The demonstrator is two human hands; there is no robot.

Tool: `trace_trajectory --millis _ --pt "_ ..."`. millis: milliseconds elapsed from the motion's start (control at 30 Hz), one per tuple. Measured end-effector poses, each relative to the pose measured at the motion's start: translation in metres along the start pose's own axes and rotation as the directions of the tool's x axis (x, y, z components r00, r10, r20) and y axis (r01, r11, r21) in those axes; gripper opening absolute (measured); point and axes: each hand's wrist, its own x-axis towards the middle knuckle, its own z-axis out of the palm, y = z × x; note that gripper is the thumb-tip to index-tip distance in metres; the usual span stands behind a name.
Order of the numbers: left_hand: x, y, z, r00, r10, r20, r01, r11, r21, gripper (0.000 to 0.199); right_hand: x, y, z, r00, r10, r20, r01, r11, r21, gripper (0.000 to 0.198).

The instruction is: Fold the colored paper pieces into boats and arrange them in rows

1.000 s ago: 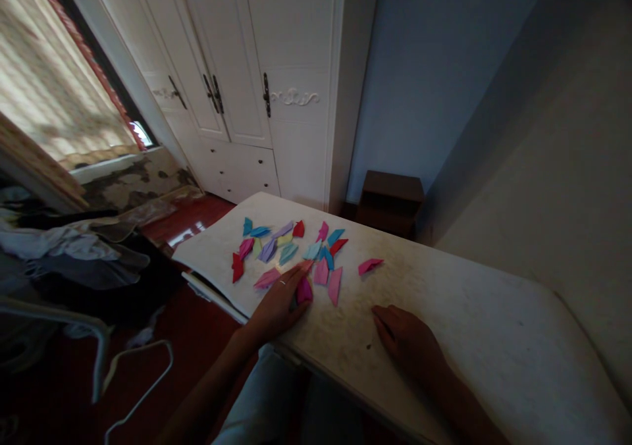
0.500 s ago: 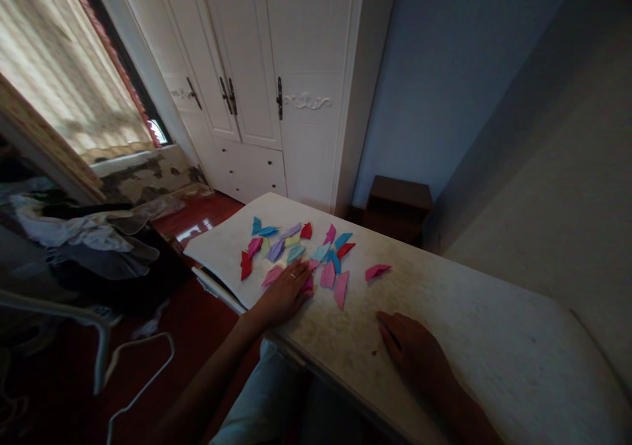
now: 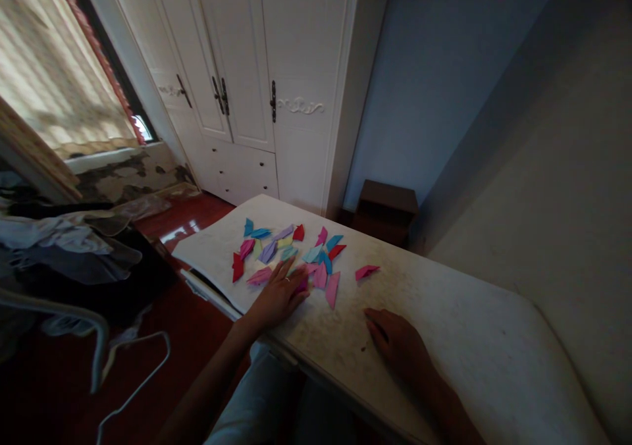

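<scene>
Folded paper pieces (image 3: 268, 253) in blue, purple, yellow, red and pink lie scattered on a pale tabletop (image 3: 444, 300). My left hand (image 3: 279, 295) rests flat among them, fingers spread, touching the near pieces. Beneath its fingers a magenta paper piece (image 3: 302, 286) is partly covered. Just to its right lies a pink paper piece (image 3: 332, 289). My right hand (image 3: 395, 340) rests on the table further right, fingers curled together, with nothing seen in it. Beyond it, a separate deep-pink paper piece (image 3: 367, 272) lies apart from the cluster.
A white wardrobe (image 3: 301, 149) stands behind the table, with a dark brown cabinet (image 3: 388, 198) to its right. Clothes (image 3: 64, 241) are heaped at left, near a white hanger (image 3: 133, 386) over the red floor. A wall (image 3: 567, 201) borders the right side.
The whole view has shifted slightly, so everything sits a little further left. My left hand's fingers have spread a bit more over the pieces. My right hand keeps its place on the table.
</scene>
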Motion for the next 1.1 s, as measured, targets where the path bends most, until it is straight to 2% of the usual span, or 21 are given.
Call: trace_trajectory --millis 133,233,300,367,467,567,700,800,867,933,1033,1100 --pt "0.002 0.017 -0.005 0.997 0.041 -0.059 -0.043 0.998 -0.042 0.049 0.001 -0.001 -0.001 1.000 0.022 -0.020 -0.022 1.000 0.018 0.034" --pt "0.000 0.043 -0.002 0.988 0.074 -0.134 -0.088 0.991 -0.098 0.039 0.002 -0.002 -0.001 0.999 0.025 -0.030 -0.025 0.999 0.029 0.033" --pt "0.000 0.062 0.005 0.978 0.142 -0.151 -0.168 0.971 -0.171 0.035 0.003 -0.002 -0.001 0.999 0.033 -0.024 -0.032 0.999 0.037 0.033" --pt "0.000 0.079 0.014 0.975 0.191 -0.117 -0.216 0.938 -0.271 0.030 0.003 -0.002 -0.001 0.999 0.042 -0.023 -0.040 0.998 0.048 0.033" --pt "0.001 0.093 0.029 0.979 0.201 -0.030 -0.198 0.912 -0.359 0.015 0.002 -0.001 0.000 0.998 0.055 -0.035 -0.052 0.996 0.073 0.032" --pt "0.002 0.095 0.038 0.974 0.219 0.052 -0.183 0.906 -0.383 0.023 0.001 0.001 0.001 0.996 0.078 -0.037 -0.074 0.992 0.098 0.032" --pt "0.002 0.092 0.035 0.979 0.193 0.071 -0.131 0.853 -0.506 0.034 0.002 0.002 0.000 0.994 0.102 -0.043 -0.096 0.988 0.118 0.031" --pt "0.004 0.086 0.028 0.988 0.104 0.113 0.001 0.731 -0.682 0.042 0.004 -0.001 -0.002 0.991 0.129 -0.041 -0.123 0.984 0.132 0.030" --pt "0.006 0.079 0.025 0.982 0.029 0.189 0.136 0.585 -0.800 0.049 0.005 -0.003 -0.003 0.988 0.149 -0.045 -0.141 0.980 0.137 0.030" --pt "0.008 0.072 0.025 0.966 -0.037 0.257 0.250 0.403 -0.880 0.055 0.006 -0.004 -0.003 0.984 0.168 -0.050 -0.160 0.977 0.138 0.030" --pt "0.008 0.064 0.027 0.944 -0.092 0.317 0.329 0.181 -0.927 0.061 0.005 -0.004 -0.003 0.980 0.194 -0.051 -0.185 0.973 0.137 0.031" --pt "0.006 0.063 0.025 0.934 -0.052 0.354 0.357 0.121 -0.926 0.062 0.005 -0.005 -0.002 0.978 0.203 -0.054 -0.195 0.973 0.127 0.030"
